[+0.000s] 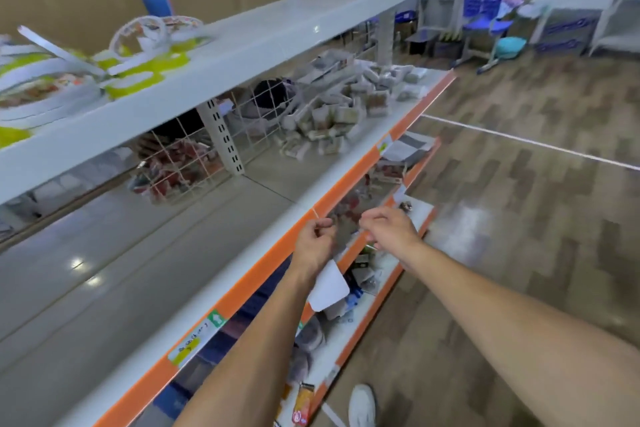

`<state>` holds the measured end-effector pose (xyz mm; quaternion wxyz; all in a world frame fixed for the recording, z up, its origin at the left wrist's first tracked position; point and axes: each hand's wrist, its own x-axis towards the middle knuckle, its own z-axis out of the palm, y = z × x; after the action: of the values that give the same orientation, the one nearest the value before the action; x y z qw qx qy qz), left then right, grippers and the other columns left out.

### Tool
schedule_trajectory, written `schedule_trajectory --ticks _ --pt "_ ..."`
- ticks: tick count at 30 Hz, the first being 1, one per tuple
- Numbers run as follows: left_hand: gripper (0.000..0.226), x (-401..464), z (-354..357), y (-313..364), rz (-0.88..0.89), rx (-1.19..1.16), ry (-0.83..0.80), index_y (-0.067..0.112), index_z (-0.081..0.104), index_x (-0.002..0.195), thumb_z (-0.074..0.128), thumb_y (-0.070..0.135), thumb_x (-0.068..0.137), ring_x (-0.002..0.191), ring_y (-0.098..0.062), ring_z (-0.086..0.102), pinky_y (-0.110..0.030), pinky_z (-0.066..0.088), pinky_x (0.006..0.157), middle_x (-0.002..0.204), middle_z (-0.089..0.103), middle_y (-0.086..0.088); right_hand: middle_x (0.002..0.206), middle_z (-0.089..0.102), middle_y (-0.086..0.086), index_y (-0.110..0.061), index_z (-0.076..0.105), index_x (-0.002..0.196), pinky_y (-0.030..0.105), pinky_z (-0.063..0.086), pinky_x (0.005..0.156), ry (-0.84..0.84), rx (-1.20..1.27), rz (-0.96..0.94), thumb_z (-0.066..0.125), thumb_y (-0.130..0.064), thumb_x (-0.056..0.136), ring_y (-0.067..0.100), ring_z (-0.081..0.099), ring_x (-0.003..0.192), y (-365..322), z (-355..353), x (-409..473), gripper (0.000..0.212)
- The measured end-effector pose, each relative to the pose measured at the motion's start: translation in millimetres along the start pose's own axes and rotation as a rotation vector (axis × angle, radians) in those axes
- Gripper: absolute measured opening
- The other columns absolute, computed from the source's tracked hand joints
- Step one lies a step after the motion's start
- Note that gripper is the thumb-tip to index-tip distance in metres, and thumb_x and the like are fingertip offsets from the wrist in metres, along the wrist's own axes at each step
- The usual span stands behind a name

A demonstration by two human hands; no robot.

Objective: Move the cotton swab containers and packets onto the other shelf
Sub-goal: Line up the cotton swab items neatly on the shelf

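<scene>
Cotton swab packets (346,104), uncountable blurred heap, middle shelf (104,270); two empty hands (353,236).

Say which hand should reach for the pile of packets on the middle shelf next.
Right, probably. The pile of packets lies up and to the right; the right hand is slightly nearer that side than the left hand. Both hold nothing I can make out.

Both forearms are bare with no sleeves in view, and one white shoe (362,404) shows below.
</scene>
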<state>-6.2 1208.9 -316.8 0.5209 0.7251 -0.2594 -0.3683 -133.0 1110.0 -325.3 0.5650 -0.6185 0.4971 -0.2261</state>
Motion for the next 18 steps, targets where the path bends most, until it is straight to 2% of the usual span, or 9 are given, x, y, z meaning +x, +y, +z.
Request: schedule_trajectory --ticks 2,5,7,9,12,14,16,18 --pt "0.019 25.3 19.3 10.3 0.010 0.011 -0.012 0.004 0.053 0.115 0.047 -0.002 0.098 0.063 -0.012 0.041 -0.020 0.034 0.054 0.089 0.049 -0.009 0.093 0.073 -0.007 -0.031 0.069 0.090 0.033 0.060 0.077 0.040 0.014 0.016 0.069 -0.035 0.084 0.010 0.072 0.080 1.1 -17.2 21.1 0.007" --pt "0.017 65.4 49.3 29.3 0.032 0.024 -0.031 0.007 0.055 0.110 0.049 -0.001 0.097 0.058 -0.011 0.043 -0.020 0.032 0.051 0.081 0.051 -0.008 0.090 0.071 -0.003 -0.027 0.069 0.088 0.034 0.056 0.082 0.084 0.068 0.036 0.068 -0.032 0.079 0.019 0.070 0.089 -4.3 -40.4 56.4 0.010" --pt "0.015 93.5 68.0 45.7 0.038 0.018 -0.027 0.011 0.057 0.106 0.051 0.000 0.096 0.044 -0.006 0.045 -0.017 0.035 0.041 0.072 0.052 -0.005 0.092 0.071 -0.004 -0.028 0.070 0.087 0.034 0.056 0.085 0.123 0.092 0.036 0.066 -0.037 0.073 0.020 0.070 0.094 -11.6 -54.7 80.2 0.017" --pt "0.016 121.7 84.1 60.7 0.044 0.010 -0.049 0.008 0.058 0.110 0.051 0.002 0.096 0.040 -0.010 0.047 -0.017 0.038 0.038 0.072 0.056 -0.009 0.096 0.071 -0.004 -0.027 0.070 0.090 0.034 0.056 0.087 0.144 0.104 0.038 0.067 -0.038 0.072 0.019 0.069 0.096 -21.0 -68.1 102.9 0.021" --pt "0.019 165.0 105.9 83.0 0.064 0.059 -0.104 0.002 0.058 0.115 0.053 0.006 0.097 0.047 -0.017 0.047 -0.022 0.039 0.046 0.068 0.055 -0.007 0.088 0.070 0.002 -0.025 0.070 0.087 0.032 0.054 0.079 0.161 0.113 0.035 0.068 -0.025 0.085 0.018 0.067 0.083 -33.3 -87.0 138.3 0.004" --pt "0.013 192.4 120.0 95.7 0.078 0.062 -0.122 0.008 0.060 0.108 0.054 0.007 0.097 0.051 -0.017 0.051 -0.019 0.038 0.039 0.072 0.059 -0.008 0.081 0.069 0.004 -0.024 0.070 0.085 0.030 0.052 0.071 0.175 0.130 0.026 0.067 -0.020 0.089 0.018 0.064 0.072 -41.0 -99.0 161.8 0.006" --pt "0.010 216.4 131.7 103.8 0.079 0.051 -0.119 0.019 0.058 0.096 0.056 0.010 0.097 0.055 -0.018 0.053 -0.017 0.037 0.036 0.081 0.061 -0.011 0.084 0.068 0.001 -0.021 0.068 0.093 0.022 0.051 0.061 0.180 0.154 0.034 0.068 -0.021 0.092 0.015 0.064 0.070 -47.5 -108.1 182.7 0.001" --pt "0.008 238.5 141.6 106.9 0.065 0.048 -0.107 0.022 0.056 0.098 0.057 0.013 0.097 0.053 -0.015 0.052 -0.017 0.038 0.038 0.080 0.060 -0.009 0.084 0.068 0.002 -0.021 0.068 0.092 0.020 0.049 0.056 0.179 0.150 0.034 0.068 -0.020 0.093 0.015 0.064 0.070 -49.7 -115.4 204.6 0.002"
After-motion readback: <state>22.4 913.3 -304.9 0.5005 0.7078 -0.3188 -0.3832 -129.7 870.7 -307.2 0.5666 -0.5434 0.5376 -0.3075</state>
